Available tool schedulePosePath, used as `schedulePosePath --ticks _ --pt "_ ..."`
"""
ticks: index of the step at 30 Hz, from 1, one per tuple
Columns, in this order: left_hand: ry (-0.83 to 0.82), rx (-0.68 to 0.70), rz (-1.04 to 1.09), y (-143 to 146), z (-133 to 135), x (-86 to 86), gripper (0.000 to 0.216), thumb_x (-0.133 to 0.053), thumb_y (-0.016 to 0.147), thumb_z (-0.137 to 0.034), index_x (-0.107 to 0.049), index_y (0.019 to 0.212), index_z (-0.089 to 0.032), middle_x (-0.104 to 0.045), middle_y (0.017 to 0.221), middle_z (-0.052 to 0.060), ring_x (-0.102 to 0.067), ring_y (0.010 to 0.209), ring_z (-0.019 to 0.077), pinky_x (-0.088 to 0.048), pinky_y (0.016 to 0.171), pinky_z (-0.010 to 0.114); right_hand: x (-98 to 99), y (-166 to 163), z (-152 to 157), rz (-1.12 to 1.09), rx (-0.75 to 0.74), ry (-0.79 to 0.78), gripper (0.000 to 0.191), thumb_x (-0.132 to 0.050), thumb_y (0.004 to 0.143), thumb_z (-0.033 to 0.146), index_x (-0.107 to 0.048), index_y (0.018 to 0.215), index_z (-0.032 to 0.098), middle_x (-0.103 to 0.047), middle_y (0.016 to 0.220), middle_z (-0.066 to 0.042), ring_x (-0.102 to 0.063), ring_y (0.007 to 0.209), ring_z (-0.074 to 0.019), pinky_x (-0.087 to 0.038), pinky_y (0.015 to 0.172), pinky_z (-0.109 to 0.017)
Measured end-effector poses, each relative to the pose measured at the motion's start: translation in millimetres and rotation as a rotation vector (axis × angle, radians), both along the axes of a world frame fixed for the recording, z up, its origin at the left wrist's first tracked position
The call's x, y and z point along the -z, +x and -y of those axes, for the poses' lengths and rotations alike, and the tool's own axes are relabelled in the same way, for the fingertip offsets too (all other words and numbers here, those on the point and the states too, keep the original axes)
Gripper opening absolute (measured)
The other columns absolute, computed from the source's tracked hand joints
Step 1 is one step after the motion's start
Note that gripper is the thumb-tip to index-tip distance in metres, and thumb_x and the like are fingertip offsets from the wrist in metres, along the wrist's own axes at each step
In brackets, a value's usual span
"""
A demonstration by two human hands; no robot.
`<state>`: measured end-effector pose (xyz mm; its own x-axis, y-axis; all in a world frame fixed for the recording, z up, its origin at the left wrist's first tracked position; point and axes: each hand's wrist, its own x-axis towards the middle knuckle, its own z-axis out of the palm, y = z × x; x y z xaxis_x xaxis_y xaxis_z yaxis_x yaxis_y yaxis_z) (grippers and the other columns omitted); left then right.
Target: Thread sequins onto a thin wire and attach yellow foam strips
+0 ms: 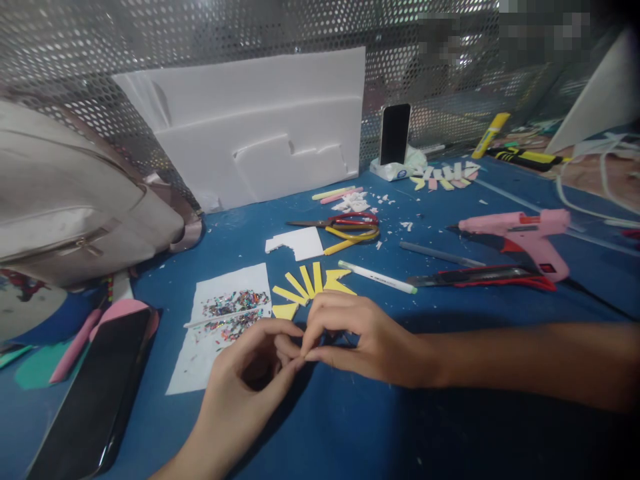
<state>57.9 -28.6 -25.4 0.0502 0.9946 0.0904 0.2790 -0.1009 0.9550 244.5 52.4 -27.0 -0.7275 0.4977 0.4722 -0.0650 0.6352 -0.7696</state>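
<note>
The left hand (250, 367) and the right hand (360, 337) met low over the near middle of the blue table (350, 433). Thumb and forefinger of each were pinched shut and the fingertips (300, 358) of both hands touched. Whatever sat between them was hidden, so it could not be told whether they gripped a small scrap or only each other. Just beyond the knuckles lay the yellow foam strips (305, 287), cut narrow and spread in a fan flat on the table, the nearest ones almost under the right hand. To their left, just beside them, was a white paper sheet scattered with coloured glitter flakes (220, 320), with the left hand's fingers close to its right edge. A white marker pen (377, 277) lay to the right of the fan, and farther off were red-and-yellow-handled scissors (345, 227), a red-and-black utility knife (480, 277) and a pink hot-glue gun (520, 233). A dark phone (95, 400) rested at the near left. The likely trouble was crowding: a knuckle or wrist shifting forward could have nudged the fan out of its spread, and a sweep to the left could have scattered the loose glitter. Anything tiny in so tight a pinch could have slipped out unnoticed against the dark blue surface.
</note>
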Motion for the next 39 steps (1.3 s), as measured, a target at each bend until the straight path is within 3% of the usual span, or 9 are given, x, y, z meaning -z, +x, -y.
schedulePosePath --ticks 7,13,18,31,39 --pt "0.004 -0.012 0.002 -0.8 -0.4 2.4 0.017 -0.065 0.083 -0.017 -0.059 0.098 -0.022 -0.066 0.069 -0.003 -0.063 0.061 0.0105 -0.05 0.055 0.018 -3.8 -0.6 -0.2 -0.05 0.06 -0.044 0.003 -0.068 0.085 0.014 -0.067 0.082 0.013 -0.063 0.078 -0.001 -0.053 0.073 -0.0101 -0.043 0.07 -0.023" --pt "-0.005 0.011 0.002 -1.6 -1.0 1.3 0.017 -0.064 0.083 -0.017 -0.06 0.099 -0.023 -0.069 0.075 -0.001 -0.066 0.065 0.0117 -0.051 0.057 0.018 -2.2 -1.1 -1.5 -0.052 0.035 -0.045 0.005 -0.069 0.085 0.017 -0.068 0.082 0.014 -0.067 0.081 -0.002 -0.058 0.078 -0.0113 -0.045 0.078 -0.026" --pt "0.011 0.005 -0.013 -0.9 -1.3 1.3 0.016 -0.064 0.083 -0.017 -0.061 0.097 -0.024 -0.068 0.077 -0.001 -0.064 0.064 0.0101 -0.05 0.057 0.017 -1.1 -2.4 -1.4 -0.091 0.054 -0.038 0.005 -0.066 0.085 0.011 -0.066 0.082 0.014 -0.066 0.081 -0.001 -0.056 0.075 -0.01 -0.045 0.07 -0.022" --pt "0.041 -0.027 -0.057 -1.9 -1.1 -1.1 0.013 -0.064 0.081 -0.015 -0.064 0.092 -0.021 -0.067 0.076 -0.001 -0.06 0.06 0.0096 -0.05 0.054 0.017 -2.6 -2.1 -0.7 -0.041 0.014 -0.023 0.01 -0.061 0.087 0.006 -0.064 0.089 0.015 -0.066 0.086 -0.002 -0.056 0.077 -0.0107 -0.047 0.073 -0.023" --pt "-0.008 -0.031 0.018 -1.7 -2.6 -2.3 0.013 -0.066 0.082 -0.016 -0.063 0.093 -0.02 -0.07 0.074 0.0 -0.067 0.068 0.0117 -0.054 0.063 0.019 -2.0 -2.0 -1.6 -0.001 0.005 0.013 0.005 -0.063 0.088 0.014 -0.068 0.092 0.014 -0.066 0.086 -0.003 -0.058 0.081 -0.0118 -0.045 0.08 -0.026"
